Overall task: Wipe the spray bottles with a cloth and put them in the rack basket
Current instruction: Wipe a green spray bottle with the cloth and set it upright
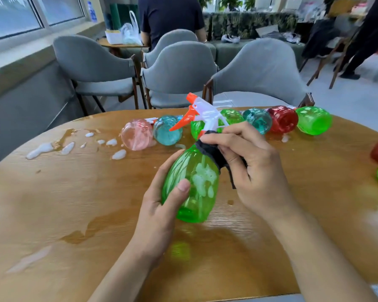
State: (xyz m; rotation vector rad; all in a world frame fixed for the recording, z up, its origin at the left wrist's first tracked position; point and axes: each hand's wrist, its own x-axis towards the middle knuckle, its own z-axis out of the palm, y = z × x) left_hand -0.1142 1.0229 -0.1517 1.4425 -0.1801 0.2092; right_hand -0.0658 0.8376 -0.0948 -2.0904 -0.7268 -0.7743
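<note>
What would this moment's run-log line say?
left hand: holds green spray bottle | right hand: wipes neck with dark cloth | foam on body

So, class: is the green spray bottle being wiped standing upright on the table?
No. The green spray bottle is tilted and lifted off the table, gripped by the left hand while the right hand presses a dark cloth near its neck.

— What lies left of the hands?
— White foam blobs (52, 147) and a wet patch (83, 232) on the wooden surface (52, 192).
— And beyond them?
— Three grey chairs (177, 68), with a seated person (170, 16) farther back.
</note>
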